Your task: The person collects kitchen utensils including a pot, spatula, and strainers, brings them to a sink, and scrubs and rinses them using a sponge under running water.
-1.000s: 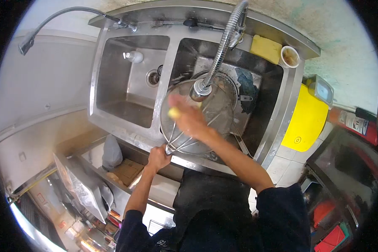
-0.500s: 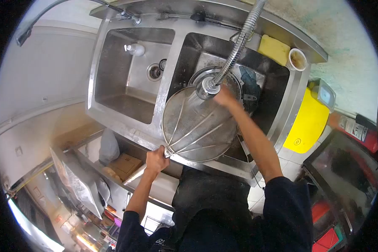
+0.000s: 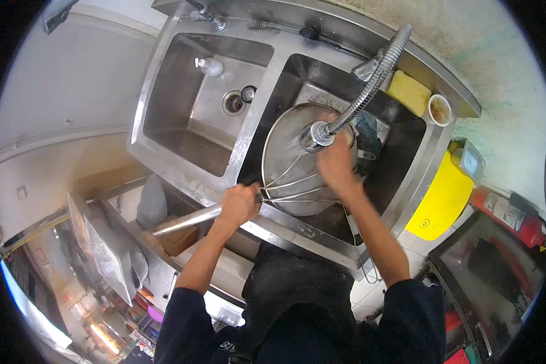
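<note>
A large round wire-mesh skimmer (image 3: 291, 158) lies tilted over the right sink basin, its ribs running to a long metal handle. My left hand (image 3: 241, 203) is wrapped round that handle where the ribs meet. Over the mesh hangs a pre-rinse spray head (image 3: 316, 136) on a coiled metal hose (image 3: 370, 85), with water spraying from it. My right hand (image 3: 335, 159) is closed beside and partly behind the spray head, against the mesh. Its fingertips are hidden and blurred, so what it holds is unclear.
The left basin (image 3: 191, 121) holds a white pump bottle (image 3: 210, 67) and a drain. A dark cloth (image 3: 368, 136) is in the right basin. On the back ledge sit a yellow sponge (image 3: 409, 93) and a white cup (image 3: 438, 111). A fire extinguisher (image 3: 509, 215) stands right.
The skimmer has turned and shifted, its handle now reaching out to the left past my left hand. My right hand has come lower, nearer me. The camera view has shifted slightly.
</note>
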Demonstrator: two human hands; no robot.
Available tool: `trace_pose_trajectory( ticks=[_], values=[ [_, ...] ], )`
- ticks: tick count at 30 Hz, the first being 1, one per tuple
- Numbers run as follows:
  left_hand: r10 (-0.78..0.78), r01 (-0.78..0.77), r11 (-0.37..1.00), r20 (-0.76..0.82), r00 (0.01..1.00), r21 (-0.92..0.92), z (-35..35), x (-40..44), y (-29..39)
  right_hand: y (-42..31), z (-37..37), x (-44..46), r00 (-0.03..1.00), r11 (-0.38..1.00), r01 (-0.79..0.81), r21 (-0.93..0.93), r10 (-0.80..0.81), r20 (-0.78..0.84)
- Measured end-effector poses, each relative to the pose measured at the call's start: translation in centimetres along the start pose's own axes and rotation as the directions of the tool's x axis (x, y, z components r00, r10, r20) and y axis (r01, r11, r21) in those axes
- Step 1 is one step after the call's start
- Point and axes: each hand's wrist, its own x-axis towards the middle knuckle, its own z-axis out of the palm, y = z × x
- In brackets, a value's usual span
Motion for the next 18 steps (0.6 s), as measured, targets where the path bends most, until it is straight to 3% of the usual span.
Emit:
trace_pose_trajectory(
  ticks=[1, 3, 4, 6, 7, 8, 10, 11, 13, 14, 16, 18],
  values=[
    [-0.003, 0.003, 0.999, -0.004, 1.000, 0.038, -0.3, 0.2, 0.3, -2.4, 1.1, -1.9, 0.997, 0.991, 0.079, 0.112, -0.078, -0.017],
    [-0.003, 0.003, 0.999, -0.020, 1.000, 0.045, -0.2, 0.4, 0.5, -5.5, 1.7, -2.7, 0.900, 0.864, 0.416, -0.283, -0.347, 0.262],
    [0.002, 0.000, 0.999, -0.035, 0.999, 0.051, -0.2, 0.5, 0.6, -5.0, 2.1, -2.3, 0.907, 0.869, 0.404, -0.286, -0.339, 0.252],
    [0.000, 0.003, 0.998, -0.046, 0.999, 0.059, 0.2, 0.1, 0.2, -2.5, 3.7, 0.7, 0.826, 0.777, 0.560, -0.288, -0.496, 0.269],
    [-0.014, 0.018, 0.998, -0.062, 0.998, 0.056, 0.5, -0.2, 0.1, -1.1, 4.3, 3.2, 0.912, 0.868, 0.385, -0.313, -0.306, 0.273],
    [-0.011, 0.015, 0.998, -0.064, 0.998, 0.058, 0.8, -0.6, 0.2, -1.0, 4.6, 4.7, 0.913, 0.868, 0.384, -0.314, -0.306, 0.270],
    [-0.051, 0.059, 0.994, -0.087, 0.995, 0.087, 1.2, -0.7, 0.6, -1.4, 5.7, 6.7, 0.930, 0.829, 0.137, -0.542, 0.080, 0.358],
    [-0.048, 0.055, 0.996, -0.089, 0.995, 0.076, 1.4, -0.5, 0.7, -1.4, 6.3, 4.9, 0.864, 0.785, 0.454, -0.421, -0.273, 0.423],
    [-0.016, 0.021, 0.999, -0.119, 0.993, 0.045, 2.4, -0.6, 0.0, -4.2, 8.5, 0.9, 0.753, 0.837, 0.530, -0.137, -0.390, 0.530],
    [0.014, -0.011, 1.000, -0.164, 0.986, 0.019, 2.8, -0.2, -0.1, -5.9, 6.5, 0.2, 0.559, 0.698, 0.716, -0.008, -0.566, 0.606],
    [-0.029, 0.024, 0.999, -0.193, 0.981, -0.027, 2.3, -0.4, 1.0, -2.8, 7.4, 0.4, 0.614, 0.592, 0.788, -0.169, -0.740, 0.273],
    [-0.089, 0.083, 0.996, -0.188, 0.978, -0.041, 2.4, -0.9, 0.9, 1.2, 6.2, 4.1, 0.836, 0.864, 0.498, -0.077, -0.454, 0.310]
  ],
)
